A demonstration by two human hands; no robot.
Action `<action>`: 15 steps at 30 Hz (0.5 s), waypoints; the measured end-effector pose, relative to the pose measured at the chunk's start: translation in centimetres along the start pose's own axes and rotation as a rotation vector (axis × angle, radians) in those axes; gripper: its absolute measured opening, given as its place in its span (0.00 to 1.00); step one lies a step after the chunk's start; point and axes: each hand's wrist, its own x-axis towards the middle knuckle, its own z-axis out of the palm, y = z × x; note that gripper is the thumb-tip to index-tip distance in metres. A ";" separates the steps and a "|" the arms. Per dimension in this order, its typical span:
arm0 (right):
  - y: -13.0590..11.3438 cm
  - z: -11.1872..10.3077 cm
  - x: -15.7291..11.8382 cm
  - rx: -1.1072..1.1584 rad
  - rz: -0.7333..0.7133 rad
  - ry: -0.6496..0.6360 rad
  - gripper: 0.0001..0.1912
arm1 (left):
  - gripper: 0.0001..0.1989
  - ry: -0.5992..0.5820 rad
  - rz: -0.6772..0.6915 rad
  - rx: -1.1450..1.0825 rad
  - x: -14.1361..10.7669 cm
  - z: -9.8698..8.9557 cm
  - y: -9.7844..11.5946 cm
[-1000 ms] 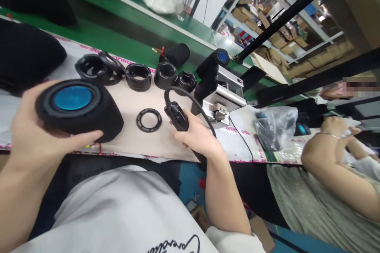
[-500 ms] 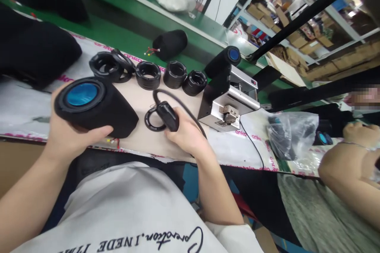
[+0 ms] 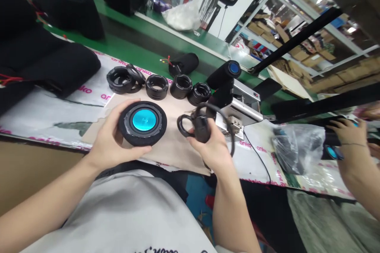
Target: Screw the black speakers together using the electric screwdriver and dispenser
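My left hand (image 3: 111, 138) is wrapped round a black cylindrical speaker (image 3: 126, 136), whose bright blue round end faces up toward me. Its lower body is hidden. To the right, my right hand (image 3: 215, 146) grips a black corded handheld tool (image 3: 202, 126) whose thick cable loops round over the hand. A thin black ring (image 3: 178, 124) is at the fingertips of the same hand and appears held along with the tool. Behind both hands, several thick black rings (image 3: 157, 92) stand in a row at the back of a beige board (image 3: 169, 152).
A silver machine (image 3: 246, 112) stands right of the board, its cord running forward. Beyond lie a black cylinder (image 3: 190, 63) and a blue-ended speaker (image 3: 221, 75). Dark covers (image 3: 74, 63) fill the left. At far right, a co-worker's hand (image 3: 352, 132) is near a clear plastic bag (image 3: 297, 146).
The speaker has moved right and turned its blue end more upward. My right hand, with the tool, has shifted right, and the thin ring has moved with it. The view has shifted too.
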 end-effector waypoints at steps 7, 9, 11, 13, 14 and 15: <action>-2.3 -0.3 -3.3 0.647 -0.071 0.265 0.27 | 0.58 0.146 -0.064 0.017 -1.3 5.8 0.8; -2.5 0.7 -3.6 0.808 -0.035 0.233 0.27 | 0.54 0.003 -0.084 -0.041 -2.0 5.8 1.2; -2.3 1.5 -3.7 0.954 -0.004 0.216 0.27 | 0.48 -0.159 -0.104 -0.098 -2.5 4.9 1.5; -1.9 2.0 -3.6 1.041 0.006 0.214 0.28 | 0.45 -0.261 -0.132 -0.154 -2.3 3.6 1.4; -1.6 2.0 -3.6 1.068 0.001 0.208 0.29 | 0.46 -0.289 -0.143 -0.178 -1.9 3.0 1.2; -1.4 2.0 -3.6 1.088 -0.009 0.193 0.29 | 0.49 -0.313 -0.149 -0.194 -1.3 2.5 1.0</action>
